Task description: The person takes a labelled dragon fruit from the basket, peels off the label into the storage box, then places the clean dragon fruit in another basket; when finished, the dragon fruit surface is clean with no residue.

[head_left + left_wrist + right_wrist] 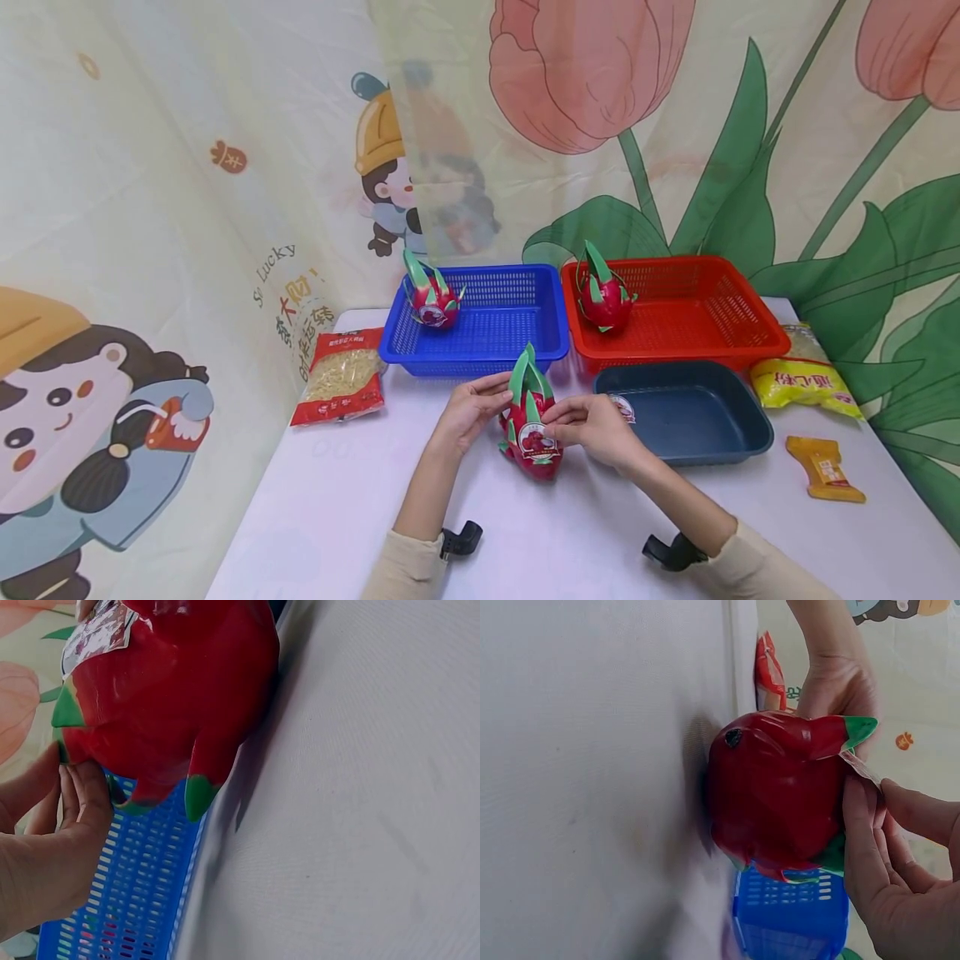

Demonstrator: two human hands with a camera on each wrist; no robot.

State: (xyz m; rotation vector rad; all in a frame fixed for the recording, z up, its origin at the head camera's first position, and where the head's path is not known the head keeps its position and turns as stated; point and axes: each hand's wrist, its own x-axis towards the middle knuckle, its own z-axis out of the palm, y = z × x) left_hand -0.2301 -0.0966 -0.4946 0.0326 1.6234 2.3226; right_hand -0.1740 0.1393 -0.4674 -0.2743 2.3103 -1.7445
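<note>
While your left hand [468,410] pinches the dragon fruit [532,407] and your right hand [597,426] its label [536,442], keep the fruit steady.

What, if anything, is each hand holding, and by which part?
The left hand holds the front dragon fruit near its leafy top; the right hand pinches the edge of its label.

Dragon fruit [191,686] partly outside left wrist view
</note>
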